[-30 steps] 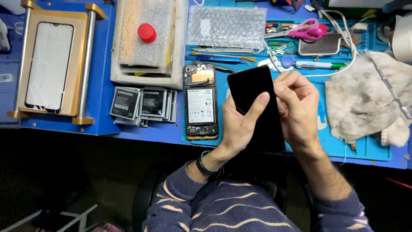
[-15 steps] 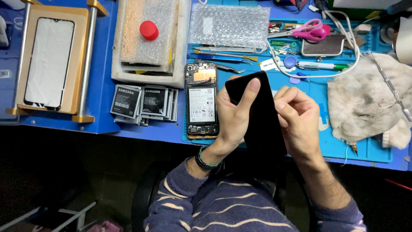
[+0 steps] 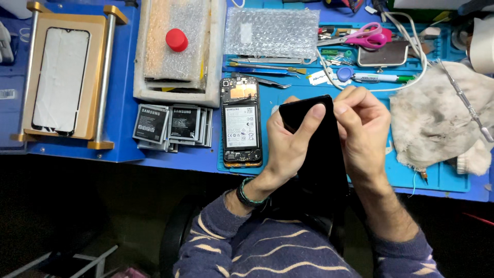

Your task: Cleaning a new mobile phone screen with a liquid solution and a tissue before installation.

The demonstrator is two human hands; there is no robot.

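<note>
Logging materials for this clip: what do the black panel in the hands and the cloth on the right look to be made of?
Black panel: smooth, glossy, likely glass or plastic; flat, rigid, even sheen. Cloth: soft woven fabric, off-white, stained, crumpled with frayed edges. Left hand and right hand grip the panel.

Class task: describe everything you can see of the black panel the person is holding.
The black panel is a flat, glossy, featureless rectangle with rounded corners, like phone screen glass. It is held lengthwise above the blue mat. The left hand grips its left edge, forefinger across the top; the right hand pinches its upper right corner.
</note>
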